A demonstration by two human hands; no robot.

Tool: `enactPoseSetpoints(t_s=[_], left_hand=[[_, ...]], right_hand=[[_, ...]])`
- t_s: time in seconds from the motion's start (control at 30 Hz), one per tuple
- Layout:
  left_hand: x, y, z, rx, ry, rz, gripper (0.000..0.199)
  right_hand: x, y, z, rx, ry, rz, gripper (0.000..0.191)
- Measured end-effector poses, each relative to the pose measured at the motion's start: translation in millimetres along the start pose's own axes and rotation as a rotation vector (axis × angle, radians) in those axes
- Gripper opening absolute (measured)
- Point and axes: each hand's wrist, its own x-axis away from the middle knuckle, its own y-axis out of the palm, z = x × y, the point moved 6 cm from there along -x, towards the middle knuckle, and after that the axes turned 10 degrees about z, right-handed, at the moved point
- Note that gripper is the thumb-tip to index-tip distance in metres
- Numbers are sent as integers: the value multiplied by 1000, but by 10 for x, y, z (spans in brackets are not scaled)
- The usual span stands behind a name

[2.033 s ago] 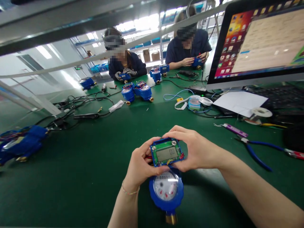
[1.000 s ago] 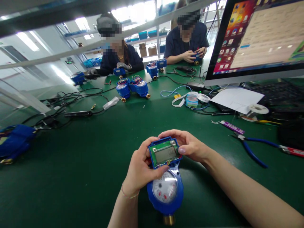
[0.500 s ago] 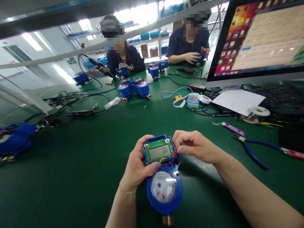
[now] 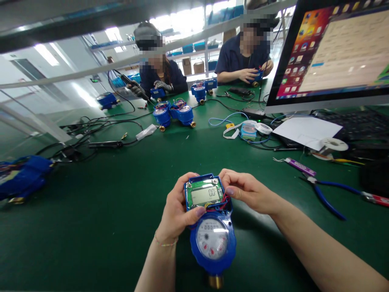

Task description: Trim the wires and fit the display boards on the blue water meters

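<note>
A blue water meter [image 4: 212,239] with a brass fitting at its near end is held just above the green table or resting on it; I cannot tell which. Its open housing shows a green circuit board and a lit display [image 4: 204,196] reading 0.0. My left hand [image 4: 179,207] wraps the housing's left side, thumb across its lower edge by yellow wires. At the right edge, my right hand [image 4: 246,190] has thumb and fingers closed against the housing, beside the red wires [image 4: 225,198]. Its fingertips are partly hidden behind the rim.
Several other blue meters [image 4: 182,113] stand farther back, and one [image 4: 24,176] lies at left. Blue-handled pliers [image 4: 330,200], a purple stick [image 4: 300,166], white paper [image 4: 308,129] and a monitor [image 4: 334,61] are at right. Cables cross the table. Two co-workers [image 4: 243,61] sit opposite.
The right thumb has shifted slightly up from the red wires, which now spread more along the housing's right edge. The view has moved slightly; the left hand keeps its hold.
</note>
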Motion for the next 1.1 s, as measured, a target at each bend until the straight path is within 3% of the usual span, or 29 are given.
enactPoseSetpoints(t_s=[0.13, 0.57, 0.9, 1.1], left_hand=[[-13, 0, -10, 3, -2, 10, 53], [-6, 13, -35, -6, -83, -76, 57], [5, 7, -26, 45, 17, 6, 69], [13, -13, -36, 61, 5, 34, 69]], right_hand=[[5, 20, 44, -210, 45, -19, 34], [62, 70, 156, -318, 166, 130, 34], [58, 104, 248, -558, 247, 37, 32], [59, 161, 301, -601, 281, 34, 32]])
